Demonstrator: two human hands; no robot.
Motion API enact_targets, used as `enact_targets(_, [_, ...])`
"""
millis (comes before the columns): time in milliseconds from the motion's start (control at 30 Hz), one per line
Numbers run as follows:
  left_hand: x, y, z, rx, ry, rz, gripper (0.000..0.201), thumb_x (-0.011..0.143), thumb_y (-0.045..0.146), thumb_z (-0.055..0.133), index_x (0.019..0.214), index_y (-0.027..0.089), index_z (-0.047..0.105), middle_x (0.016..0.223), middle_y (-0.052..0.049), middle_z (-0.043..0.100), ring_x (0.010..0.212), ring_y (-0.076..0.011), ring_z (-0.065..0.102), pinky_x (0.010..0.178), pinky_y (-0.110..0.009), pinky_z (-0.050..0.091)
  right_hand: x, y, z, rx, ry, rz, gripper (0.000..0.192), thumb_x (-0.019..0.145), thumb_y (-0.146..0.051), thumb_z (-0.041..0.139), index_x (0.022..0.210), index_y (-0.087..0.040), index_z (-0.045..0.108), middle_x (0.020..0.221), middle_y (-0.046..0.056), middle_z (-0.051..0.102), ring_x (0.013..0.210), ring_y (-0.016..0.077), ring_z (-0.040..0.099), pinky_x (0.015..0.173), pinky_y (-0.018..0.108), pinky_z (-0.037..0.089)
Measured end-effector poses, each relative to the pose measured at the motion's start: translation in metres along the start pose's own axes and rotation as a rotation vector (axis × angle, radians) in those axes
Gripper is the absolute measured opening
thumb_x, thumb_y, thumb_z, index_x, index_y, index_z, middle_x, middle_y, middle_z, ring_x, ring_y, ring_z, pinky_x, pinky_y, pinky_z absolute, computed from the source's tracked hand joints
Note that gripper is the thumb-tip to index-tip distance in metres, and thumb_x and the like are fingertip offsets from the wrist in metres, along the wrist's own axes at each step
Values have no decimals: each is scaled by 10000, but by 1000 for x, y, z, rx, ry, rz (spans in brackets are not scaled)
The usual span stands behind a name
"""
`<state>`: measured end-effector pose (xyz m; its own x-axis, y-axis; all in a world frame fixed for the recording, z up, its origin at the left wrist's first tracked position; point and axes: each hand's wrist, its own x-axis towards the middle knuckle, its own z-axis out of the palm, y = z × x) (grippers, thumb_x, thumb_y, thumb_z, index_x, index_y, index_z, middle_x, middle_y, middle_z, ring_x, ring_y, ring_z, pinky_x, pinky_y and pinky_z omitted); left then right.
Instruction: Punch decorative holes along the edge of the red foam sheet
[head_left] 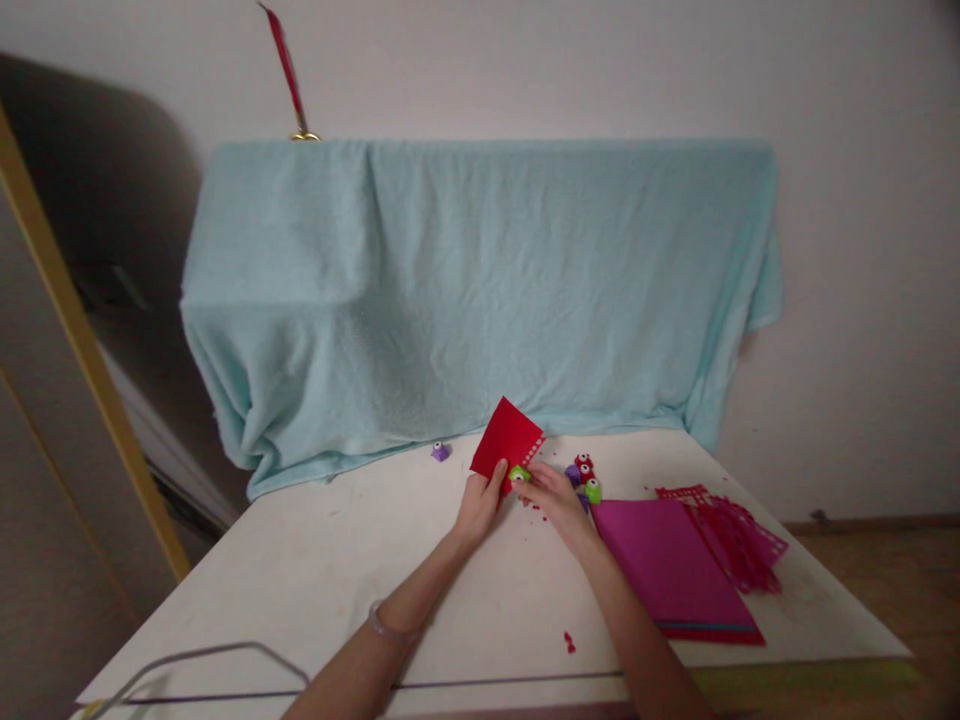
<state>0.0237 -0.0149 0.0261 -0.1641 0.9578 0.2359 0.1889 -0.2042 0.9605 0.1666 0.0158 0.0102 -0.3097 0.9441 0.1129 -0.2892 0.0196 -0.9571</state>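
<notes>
My left hand grips the lower edge of a red sheet of paper, its thumb lying on the front. A row of small punched holes runs along the sheet's right edge. In my right hand is a green craft punch with an eye-like button, set at the paper's lower right edge. Tiny red paper cutouts lie scattered on the white table under both hands. Just right of my right hand stand more punches, among them a red one, another green one and purple ones.
A stack of magenta and red paper lies at the right, with punched paper scraps beside it. A purple punch sits near the back edge. Behind the table hangs a light blue cloth. A bent metal bar is at front left.
</notes>
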Motion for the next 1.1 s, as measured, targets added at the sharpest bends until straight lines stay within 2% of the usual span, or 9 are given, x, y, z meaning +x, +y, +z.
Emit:
enact_targets(433, [2,-9,-3,69,-58,19,576,873,635,405,718,125,623,565,-17,563,585,-161,502,589,-264,400,-3,-4,1,-31,0,20,384,592,-395,827,854,-180,646,800,23,661,638,146,553,561,257,405])
enact_targets(533, [2,-10,-2,68,-71,75,548,897,597,400,793,119,646,646,-35,616,647,-173,544,644,-269,425,-2,-4,1,-32,-7,14,382,595,-407,823,853,-183,650,770,14,645,629,141,538,547,250,386])
enact_targets(633, [1,-7,1,49,-50,140,502,907,559,417,972,123,658,857,-76,685,826,-206,597,768,-290,451,-2,-3,1,-22,-19,22,381,592,-393,824,859,-179,658,748,3,629,589,119,499,515,238,340])
enact_targets(733, [1,-6,3,31,-46,158,490,906,538,435,1058,122,645,1020,-112,684,961,-234,596,859,-321,449,-1,-3,0,-11,-14,43,408,569,-369,837,880,-172,662,770,4,635,584,108,484,501,229,313])
enact_targets(900, [3,-10,2,25,-73,169,454,917,503,438,1066,125,639,1040,-107,681,964,-230,601,908,-349,437,-1,-4,0,-26,-7,46,417,540,-396,844,844,-174,664,739,-6,624,583,110,486,505,228,325])
enact_targets(1100, [1,-9,2,43,-73,141,482,915,523,426,1102,126,625,1025,-98,680,926,-223,600,866,-331,448,-1,-3,-1,-53,-4,41,432,538,-416,843,857,-181,669,744,1,631,607,125,513,507,227,350])
